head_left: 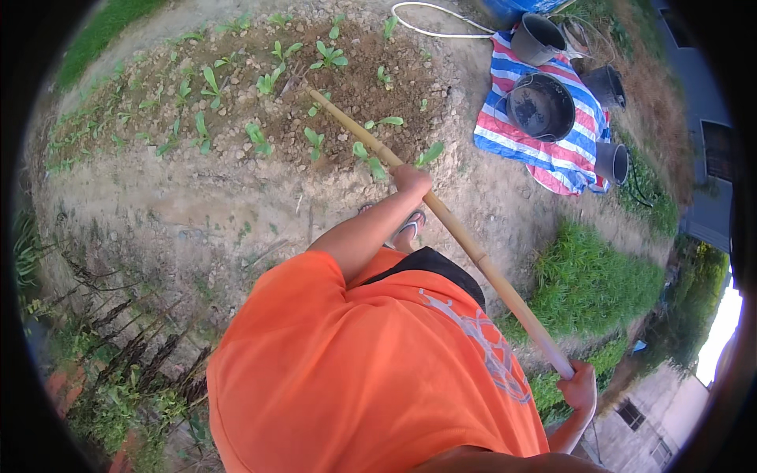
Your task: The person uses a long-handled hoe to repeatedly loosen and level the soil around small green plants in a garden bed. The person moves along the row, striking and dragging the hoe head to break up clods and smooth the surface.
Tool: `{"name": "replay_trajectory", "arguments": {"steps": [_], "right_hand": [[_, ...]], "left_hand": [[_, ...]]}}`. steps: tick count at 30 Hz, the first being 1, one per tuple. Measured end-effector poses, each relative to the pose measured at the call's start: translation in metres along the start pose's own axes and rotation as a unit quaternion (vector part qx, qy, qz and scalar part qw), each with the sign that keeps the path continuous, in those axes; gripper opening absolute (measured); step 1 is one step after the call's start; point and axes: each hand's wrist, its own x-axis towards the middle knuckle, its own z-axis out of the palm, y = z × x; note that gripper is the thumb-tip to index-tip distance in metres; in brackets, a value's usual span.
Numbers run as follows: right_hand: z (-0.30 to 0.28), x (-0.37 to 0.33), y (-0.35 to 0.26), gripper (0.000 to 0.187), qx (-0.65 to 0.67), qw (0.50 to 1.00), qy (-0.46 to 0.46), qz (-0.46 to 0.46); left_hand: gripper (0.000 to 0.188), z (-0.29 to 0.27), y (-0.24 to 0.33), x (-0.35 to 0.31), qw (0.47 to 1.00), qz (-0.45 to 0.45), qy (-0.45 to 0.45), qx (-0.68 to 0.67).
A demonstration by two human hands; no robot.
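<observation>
A long bamboo-handled hoe (479,256) slants across the view from upper left to lower right. My left hand (412,181) is wrapped round the handle's upper middle, arm stretched forward. Near the handle's other end, my right hand (579,386) is closed on it, low at the right. The hoe's greyish head (293,82) rests at the soil of a planted bed (378,94), small and partly hard to make out. Leafy green seedlings (330,55) stand close around it, and another seedling (369,160) grows beside the handle just ahead of my left hand.
At the upper right, a red, white and blue striped sheet (505,134) bears a wide black tub (542,107) and several dark buckets (538,39). A white hose (430,6) curves beside it. Dense grass (591,276) grows at the right; dry stalks (142,347) stand lower left.
</observation>
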Motion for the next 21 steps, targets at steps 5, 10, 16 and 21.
{"name": "replay_trajectory", "arguments": {"steps": [5,10,16,21], "right_hand": [[0.021,0.017,-0.012,0.013,-0.073,0.985,0.148,-0.055],[0.081,0.051,-0.077,0.019,-0.081,0.944,0.243,-0.209],[0.137,0.079,-0.128,0.016,-0.142,0.924,0.245,-0.258],[0.142,0.049,-0.096,0.016,-0.155,0.935,0.24,-0.21]], "left_hand": [[0.027,-0.042,0.051,0.01,0.959,-0.041,-0.007,-0.282],[0.017,-0.123,0.085,0.082,0.917,-0.072,0.0,-0.391],[0.019,-0.129,0.017,0.158,0.962,-0.055,0.043,-0.264],[0.021,-0.111,-0.008,0.115,0.972,-0.087,0.026,-0.215]]}}
